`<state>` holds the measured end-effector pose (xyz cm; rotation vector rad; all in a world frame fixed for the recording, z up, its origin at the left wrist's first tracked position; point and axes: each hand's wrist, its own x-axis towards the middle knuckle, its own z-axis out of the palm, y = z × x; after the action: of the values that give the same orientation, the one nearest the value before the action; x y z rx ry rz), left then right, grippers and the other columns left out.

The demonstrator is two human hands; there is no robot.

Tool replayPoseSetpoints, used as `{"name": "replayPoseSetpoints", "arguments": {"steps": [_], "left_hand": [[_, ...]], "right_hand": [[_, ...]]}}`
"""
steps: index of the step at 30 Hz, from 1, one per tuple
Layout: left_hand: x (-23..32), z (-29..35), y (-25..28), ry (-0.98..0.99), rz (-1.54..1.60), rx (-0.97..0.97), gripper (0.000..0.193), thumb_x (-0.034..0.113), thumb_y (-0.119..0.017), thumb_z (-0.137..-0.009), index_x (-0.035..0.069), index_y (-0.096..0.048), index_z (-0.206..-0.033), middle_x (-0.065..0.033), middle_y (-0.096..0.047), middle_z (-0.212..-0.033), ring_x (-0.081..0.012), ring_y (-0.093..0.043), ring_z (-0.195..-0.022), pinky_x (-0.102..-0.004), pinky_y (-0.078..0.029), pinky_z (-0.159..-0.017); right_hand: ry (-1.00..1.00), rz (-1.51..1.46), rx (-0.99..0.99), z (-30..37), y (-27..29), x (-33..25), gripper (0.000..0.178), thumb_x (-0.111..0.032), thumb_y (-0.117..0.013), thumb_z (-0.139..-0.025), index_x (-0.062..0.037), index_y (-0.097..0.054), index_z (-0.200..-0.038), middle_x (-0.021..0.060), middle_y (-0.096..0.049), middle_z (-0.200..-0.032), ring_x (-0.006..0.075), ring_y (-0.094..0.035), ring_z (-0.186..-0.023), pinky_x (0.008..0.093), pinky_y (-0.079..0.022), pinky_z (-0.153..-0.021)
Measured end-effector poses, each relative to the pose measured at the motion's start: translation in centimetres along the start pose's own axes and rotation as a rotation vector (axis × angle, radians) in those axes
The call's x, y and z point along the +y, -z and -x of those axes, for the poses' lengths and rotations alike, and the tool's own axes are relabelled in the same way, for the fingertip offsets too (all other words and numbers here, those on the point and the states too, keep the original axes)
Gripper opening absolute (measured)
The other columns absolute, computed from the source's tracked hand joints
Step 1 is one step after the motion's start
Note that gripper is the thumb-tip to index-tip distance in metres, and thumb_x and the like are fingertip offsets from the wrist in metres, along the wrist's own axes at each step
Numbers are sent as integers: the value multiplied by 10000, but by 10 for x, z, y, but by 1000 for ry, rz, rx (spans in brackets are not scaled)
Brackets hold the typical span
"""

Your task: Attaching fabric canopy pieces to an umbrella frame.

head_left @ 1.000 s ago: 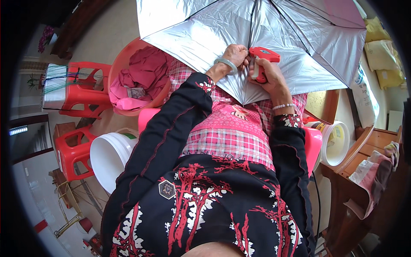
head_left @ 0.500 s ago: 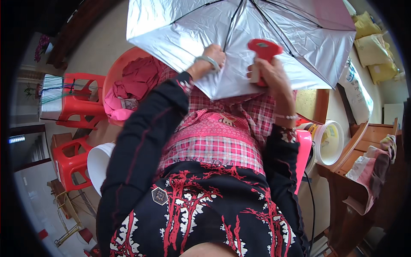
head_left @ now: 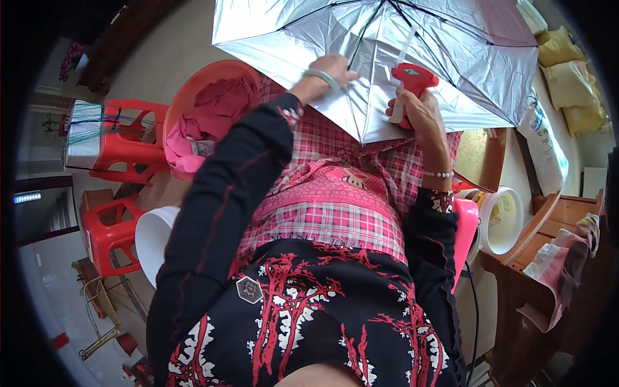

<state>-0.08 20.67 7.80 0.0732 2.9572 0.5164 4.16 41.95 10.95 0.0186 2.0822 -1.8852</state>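
Observation:
An open umbrella (head_left: 335,106) lies over my lap, its silvery inside facing me and its thin black ribs spreading from the top. My left hand (head_left: 330,72), with a pale bangle at the wrist, is over the umbrella's left edge beside a rib. Motion smears its fingers, so I cannot tell whether they grip anything. In my right hand (head_left: 419,111) is a red tool shaped like a tagging gun (head_left: 412,79), with a pale trigger and my fingers wrapped round its handle. A pale strip stands above the tool's top. A red checked apron (head_left: 322,226) covers my lap.
To the left are a red tub (head_left: 177,103) with pink cloth (head_left: 219,106), red stools (head_left: 111,232) and a white bucket (head_left: 155,238). On the right stand a pink chair (head_left: 465,226), a white pail (head_left: 506,222), a wooden bench (head_left: 548,219) and yellow sacks (head_left: 567,77).
The umbrella's near edge has shifted right. My left hand has lifted a little up and right, away from the canopy's near edge. The tool has moved slightly right and down in my right hand.

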Motion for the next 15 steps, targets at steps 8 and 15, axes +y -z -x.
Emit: {"name": "replayPoseSetpoints", "arguments": {"steps": [8, 15], "left_hand": [[20, -7, -68, 435, 859, 286, 244, 179, -508, -809, -42, -605, -771, -152, -601, -649, -206, -591, -527, -324, -477, -492], [21, 4, -77, 465, 1191, 342, 195, 95, -464, -780, -37, -581, -698, -110, -579, -546, -163, -537, -381, -278, -436, -359]], "right_hand": [[-178, -343, -29, -30, -20, 43, 290, -140, -510, -809, 72, -448, -997, 167, -581, -784, 246, -614, -637, 349, -533, -570], [-228, -361, -25, -38, -31, 49, 284, -132, -493, -808, 75, -442, -995, 184, -582, -802, 270, -621, -639, 375, -537, -564]]}}
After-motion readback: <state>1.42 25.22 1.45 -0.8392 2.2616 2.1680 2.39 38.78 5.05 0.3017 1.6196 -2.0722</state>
